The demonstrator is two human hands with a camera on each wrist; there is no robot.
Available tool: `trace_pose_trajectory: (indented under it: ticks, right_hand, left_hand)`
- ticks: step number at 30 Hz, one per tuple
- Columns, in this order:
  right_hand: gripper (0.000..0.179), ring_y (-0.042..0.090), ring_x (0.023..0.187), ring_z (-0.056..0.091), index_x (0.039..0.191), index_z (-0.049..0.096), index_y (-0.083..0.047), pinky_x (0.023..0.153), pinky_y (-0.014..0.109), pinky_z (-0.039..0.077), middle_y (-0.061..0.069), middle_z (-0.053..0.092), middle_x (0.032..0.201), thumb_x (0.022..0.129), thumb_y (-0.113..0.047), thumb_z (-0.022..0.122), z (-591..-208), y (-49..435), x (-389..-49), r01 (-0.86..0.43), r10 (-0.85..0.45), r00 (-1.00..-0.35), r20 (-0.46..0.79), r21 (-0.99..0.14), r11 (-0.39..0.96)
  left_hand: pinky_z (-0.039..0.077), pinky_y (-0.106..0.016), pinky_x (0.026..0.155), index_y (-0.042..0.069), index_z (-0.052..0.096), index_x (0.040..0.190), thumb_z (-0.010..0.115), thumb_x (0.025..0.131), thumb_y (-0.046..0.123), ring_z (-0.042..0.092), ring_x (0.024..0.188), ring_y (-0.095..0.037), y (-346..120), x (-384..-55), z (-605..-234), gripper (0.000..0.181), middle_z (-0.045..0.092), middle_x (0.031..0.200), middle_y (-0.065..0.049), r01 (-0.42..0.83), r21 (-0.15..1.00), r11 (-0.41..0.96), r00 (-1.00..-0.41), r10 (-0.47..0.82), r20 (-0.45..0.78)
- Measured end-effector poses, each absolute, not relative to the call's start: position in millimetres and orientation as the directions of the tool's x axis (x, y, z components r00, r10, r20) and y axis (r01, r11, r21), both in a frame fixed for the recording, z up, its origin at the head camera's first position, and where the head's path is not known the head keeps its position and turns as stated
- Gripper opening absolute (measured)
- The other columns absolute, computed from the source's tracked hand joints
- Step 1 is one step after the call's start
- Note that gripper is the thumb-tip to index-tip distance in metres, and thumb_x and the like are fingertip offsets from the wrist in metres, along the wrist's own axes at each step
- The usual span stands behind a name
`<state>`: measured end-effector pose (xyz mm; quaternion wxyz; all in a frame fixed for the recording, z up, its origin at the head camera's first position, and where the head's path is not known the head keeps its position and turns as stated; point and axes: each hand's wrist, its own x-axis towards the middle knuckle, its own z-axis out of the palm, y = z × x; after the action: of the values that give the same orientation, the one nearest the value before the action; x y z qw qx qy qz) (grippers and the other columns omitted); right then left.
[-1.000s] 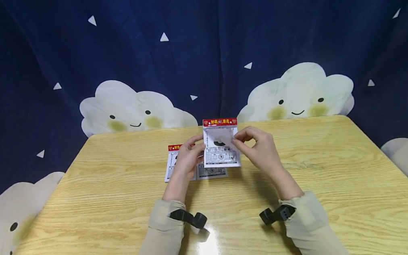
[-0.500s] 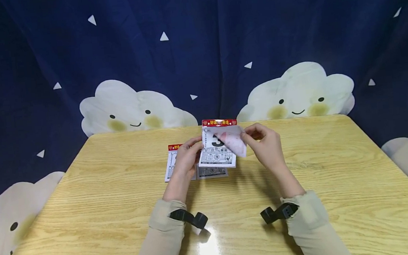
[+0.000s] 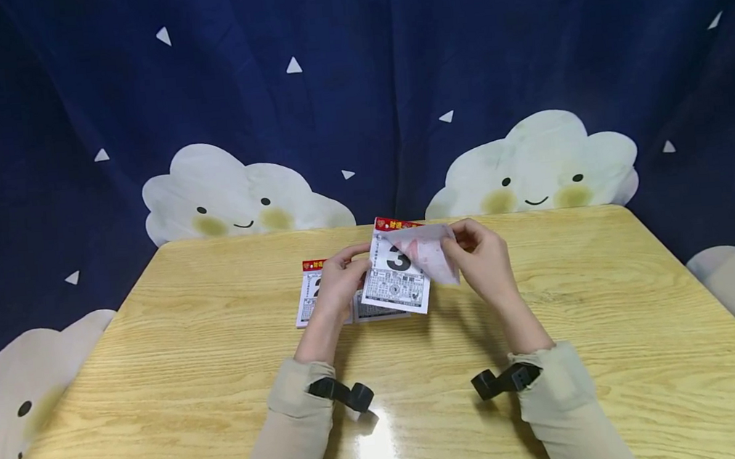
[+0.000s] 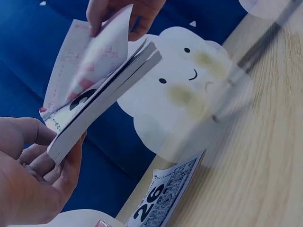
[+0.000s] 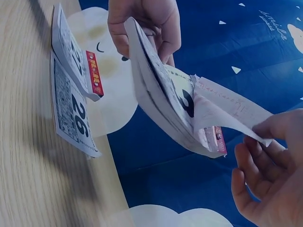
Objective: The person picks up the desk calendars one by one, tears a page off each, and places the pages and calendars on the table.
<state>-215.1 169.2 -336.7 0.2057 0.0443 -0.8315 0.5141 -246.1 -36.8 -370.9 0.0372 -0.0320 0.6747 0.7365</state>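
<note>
Off the table, my left hand point(image 3: 338, 284) holds a thick tear-off calendar point(image 3: 394, 294) by its left edge, thumb in front and fingers behind. The calendar is tilted, with a red header strip and a large black 3 partly showing. My right hand point(image 3: 487, 263) pinches the edge of its thin top page point(image 3: 435, 253) between thumb and forefinger. This page is drawn up to the right, its pale underside showing pink print, and covers part of the header. In the right wrist view it curls up near the header point(image 5: 220, 142).
On the table behind my left hand lies another red-topped calendar showing 27 point(image 5: 71, 52). Beside it lies a sheet numbered 26 point(image 5: 71, 106). A dark blue curtain point(image 3: 354, 77) with white clouds hangs at the wooden table's point(image 3: 191, 391) far edge.
The right hand has moved right, drawing the page further across and uncovering the black 3. The calendar in the left hand has turned clockwise, its lower edge swinging down at the right.
</note>
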Motion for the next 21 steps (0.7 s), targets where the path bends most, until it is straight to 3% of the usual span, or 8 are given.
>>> trace_pose_trajectory:
  ticks: [14,21]
  right_hand:
    - [0.018,0.006,0.062,0.051,0.085,0.065,-0.002,0.053,0.015,0.041,0.006,0.059,0.073,0.083,-0.02,0.065,-334.7,169.7,-213.1,-0.273,0.163,-0.908,0.385,-0.841,0.467]
    - [0.015,0.007,0.061,0.049,0.081,0.063,-0.002,0.052,0.016,0.04,0.004,0.057,0.07,0.083,-0.016,0.063,-334.0,171.3,-213.8,-0.285,0.165,-0.9,0.402,-0.833,0.474]
  left_hand:
    - [0.04,-0.018,0.05,0.009,0.066,0.11,0.055,0.078,0.001,0.051,0.054,-0.007,-37.9,-244.2,-370.8,0.034,0.062,0.071,0.001,-0.052,0.997,-0.052,-0.998,0.024,-0.051]
    - [0.048,-0.021,0.053,0.006,0.064,0.111,0.054,0.079,0.001,0.056,0.057,-0.009,-34.4,-244.6,-370.5,0.033,0.064,0.076,-0.004,-0.08,0.994,-0.078,-0.996,0.032,-0.078]
